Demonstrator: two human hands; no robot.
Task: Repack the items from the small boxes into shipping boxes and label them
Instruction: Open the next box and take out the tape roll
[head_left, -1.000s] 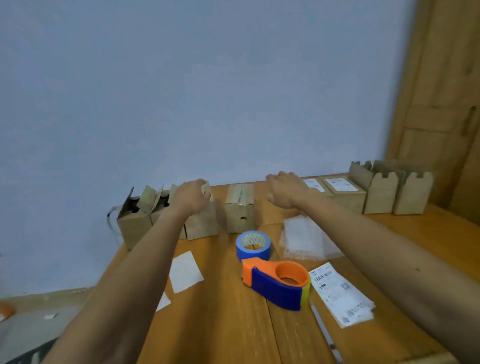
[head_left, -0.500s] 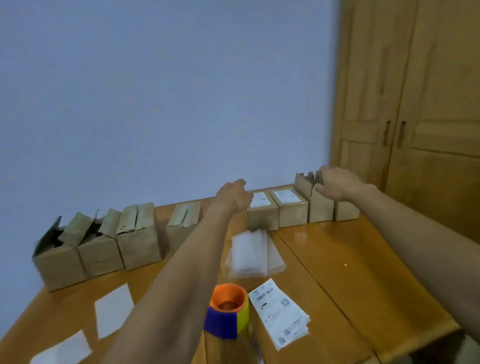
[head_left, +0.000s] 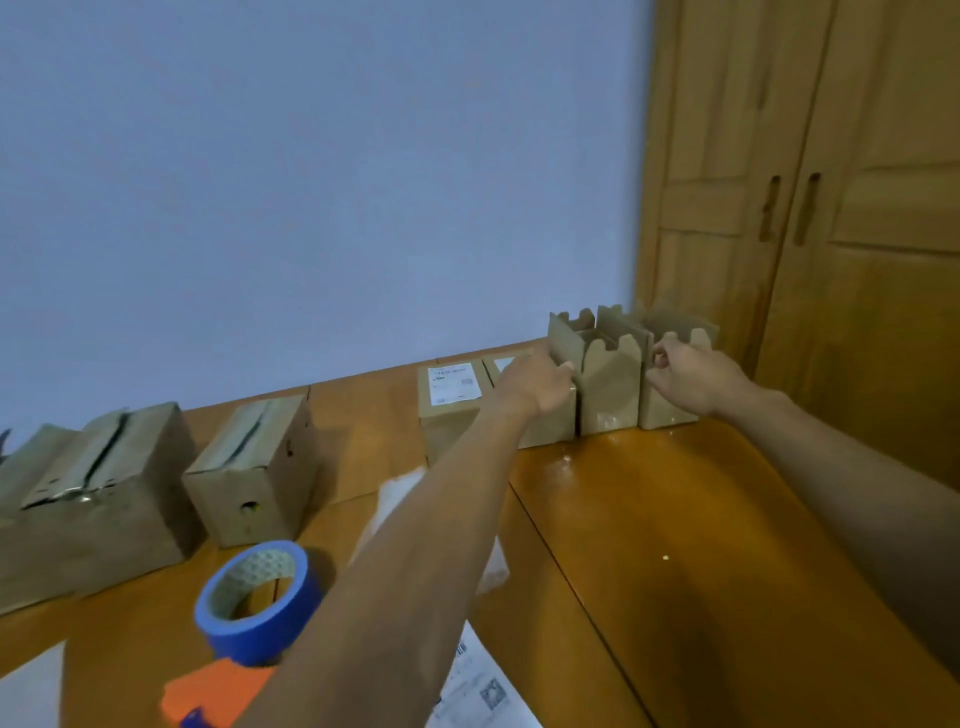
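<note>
Left grip (head_left: 540, 384) curls onto the left wall of the open box (head_left: 608, 384), and our right grip (head_left: 691, 379) pinches its right edge. The box stands far back on the surface (head_left: 675, 519), between a labelled box (head_left: 544, 433) and a second open box (head_left: 662, 413).

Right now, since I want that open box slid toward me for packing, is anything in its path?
Nothing visible. The left hand and right hand are at the open box, and the table before it is bare. A labelled box and second open box only flank it.
</note>
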